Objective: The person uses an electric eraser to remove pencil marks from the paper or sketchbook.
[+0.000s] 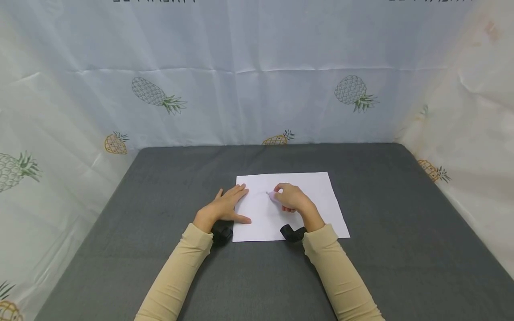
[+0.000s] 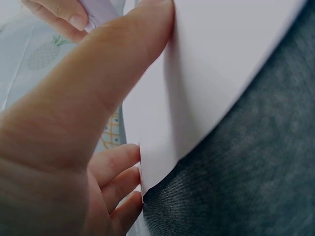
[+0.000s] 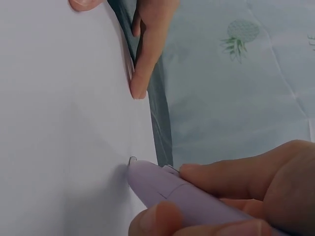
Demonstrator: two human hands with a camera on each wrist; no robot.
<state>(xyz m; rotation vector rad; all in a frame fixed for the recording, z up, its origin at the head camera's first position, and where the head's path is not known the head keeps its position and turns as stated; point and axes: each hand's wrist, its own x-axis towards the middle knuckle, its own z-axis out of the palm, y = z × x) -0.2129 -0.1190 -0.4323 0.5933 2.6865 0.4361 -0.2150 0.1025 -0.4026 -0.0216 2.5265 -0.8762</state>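
Observation:
A white sheet of paper (image 1: 309, 196) lies on the grey table. My left hand (image 1: 225, 206) rests on its left edge, fingers spread and thumb on the paper, as the left wrist view also shows. Between the thumb and fingers of my right hand (image 1: 294, 198) is a thick lavender pen-shaped tool (image 3: 182, 191) with a tapered nose and a small raised part on its side. Its nose meets the paper near the upper middle, where a small dark outline shows. Whether this outline is the tool's tip or a mark, I cannot tell.
The grey table (image 1: 401, 249) stretches around the sheet on every side. A white curtain (image 1: 257, 102) printed with pineapples hangs behind and beside it. Black wrist cameras (image 1: 292, 233) sit under both wrists, the right one over the paper's lower edge.

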